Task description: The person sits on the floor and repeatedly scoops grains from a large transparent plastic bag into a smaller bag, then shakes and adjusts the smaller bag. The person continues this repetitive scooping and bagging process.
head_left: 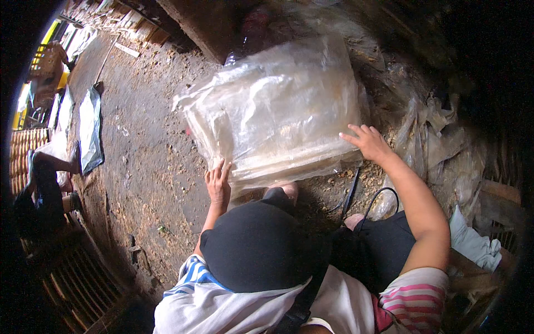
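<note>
Sheet of clear, wrinkled plastic lies on the brown, debris-covered floor, in front of the person's foot. It seems mostly spread; many creases are left. Left hand, fingers loosely open, touches its near-left corner; right hand, spread wide, is at its right edge, apparently gripping nothing. No writing is readable.

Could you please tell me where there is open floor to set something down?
The widest open patch is the debris-strewn floor between the pale sack and the clear plastic sheet. It is crowded right of the right hand, where crumpled plastic lies, and along the sheet's near edge, by a foot.
</note>
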